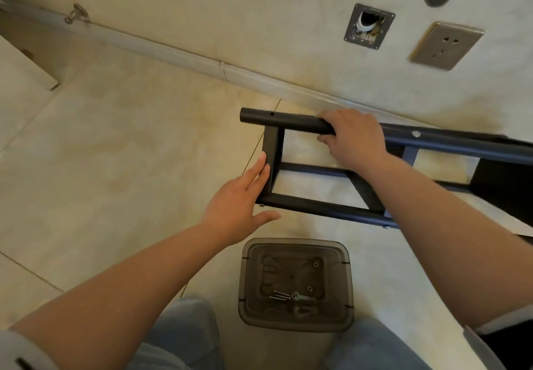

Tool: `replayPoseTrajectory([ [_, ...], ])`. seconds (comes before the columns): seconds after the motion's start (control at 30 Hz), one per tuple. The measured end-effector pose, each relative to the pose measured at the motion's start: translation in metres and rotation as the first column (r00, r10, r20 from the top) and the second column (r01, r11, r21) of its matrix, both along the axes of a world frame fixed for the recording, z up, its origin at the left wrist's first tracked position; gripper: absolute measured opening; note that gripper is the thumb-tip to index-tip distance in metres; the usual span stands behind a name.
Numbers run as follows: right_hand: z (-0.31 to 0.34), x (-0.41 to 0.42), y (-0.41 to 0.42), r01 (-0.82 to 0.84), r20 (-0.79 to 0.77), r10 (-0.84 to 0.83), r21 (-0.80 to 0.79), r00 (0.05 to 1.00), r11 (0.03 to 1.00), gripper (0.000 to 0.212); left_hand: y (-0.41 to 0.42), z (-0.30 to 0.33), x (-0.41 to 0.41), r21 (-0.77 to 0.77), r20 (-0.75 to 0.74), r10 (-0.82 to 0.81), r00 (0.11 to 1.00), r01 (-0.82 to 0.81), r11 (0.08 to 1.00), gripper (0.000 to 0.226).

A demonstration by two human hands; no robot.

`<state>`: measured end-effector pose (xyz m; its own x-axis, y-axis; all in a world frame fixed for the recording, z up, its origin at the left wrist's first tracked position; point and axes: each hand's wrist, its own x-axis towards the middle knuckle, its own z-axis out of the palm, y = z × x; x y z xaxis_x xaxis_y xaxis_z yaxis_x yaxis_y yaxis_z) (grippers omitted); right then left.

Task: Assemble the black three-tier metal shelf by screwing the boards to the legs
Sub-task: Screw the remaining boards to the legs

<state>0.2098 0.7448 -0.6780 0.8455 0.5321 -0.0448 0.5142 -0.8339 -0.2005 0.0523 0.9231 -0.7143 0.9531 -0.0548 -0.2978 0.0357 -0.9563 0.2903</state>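
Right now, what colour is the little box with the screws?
Smoky grey box, see-through, in the head view.

We're indoors, in what looks like a room of a home, down at floor level. Pale glossy floor tiles [121,145] run up to a matching skirting board [178,49] at eleven o'clock, and at one o'clock the wall [259,0] carries a metal-faced power socket [446,45] beside an open wall box [369,26]. A white cabinet corner [23,64] sits at nine o'clock.
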Motion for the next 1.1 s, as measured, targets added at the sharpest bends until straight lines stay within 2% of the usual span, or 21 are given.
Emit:
replayPoseTrajectory([
  [0.07,-0.008,-0.01,-0.001,-0.001,0.004,0.001,0.024,1.0,1.0,0.038,0.002,0.003,0.002,0.069,0.109,0.02,0.994,-0.027,0.997,0.069],
  [0.13,-0.017,-0.021,0.0,0.005,0.025,-0.005,0.024,1.0,1.0,0.037,0.008,0.01,0.008,0.077,0.305,0.068,0.95,-0.096,0.992,0.056],
  [0.2,-0.027,-0.031,0.002,0.015,0.042,-0.015,0.006,0.999,1.0,0.037,0.016,0.011,0.017,0.079,0.461,0.102,0.881,-0.155,0.985,0.053],
  [0.23,-0.031,-0.037,0.002,0.019,0.046,-0.019,0.005,0.999,1.0,0.038,0.019,0.011,0.021,0.109,0.488,0.101,0.867,-0.176,0.978,0.053],
  [0.37,-0.051,-0.055,-0.001,0.034,0.083,-0.037,0.038,0.996,0.999,0.038,0.024,0.004,0.034,0.306,0.3,0.051,0.953,-0.147,0.941,0.053],
  [0.43,-0.061,-0.061,-0.003,0.035,0.131,-0.041,0.048,0.991,0.998,0.035,0.026,-0.002,0.037,0.346,0.258,0.004,0.966,-0.097,0.933,0.051],
  [0.6,-0.084,-0.071,-0.016,0.049,0.186,-0.064,0.083,0.98,0.995,0.031,0.02,-0.015,0.044,0.312,0.218,-0.074,0.973,0.002,0.95,0.042],
  [0.83,-0.116,-0.093,-0.028,0.089,0.066,-0.093,0.056,0.993,0.994,0.03,0.009,-0.046,0.033,0.266,0.171,-0.108,0.979,0.06,0.962,0.037],
  [1.1,-0.141,-0.118,-0.036,0.108,0.011,-0.109,0.068,0.994,0.992,0.031,0.0,-0.071,0.008,0.198,0.165,-0.057,0.985,0.023,0.98,0.035],
])
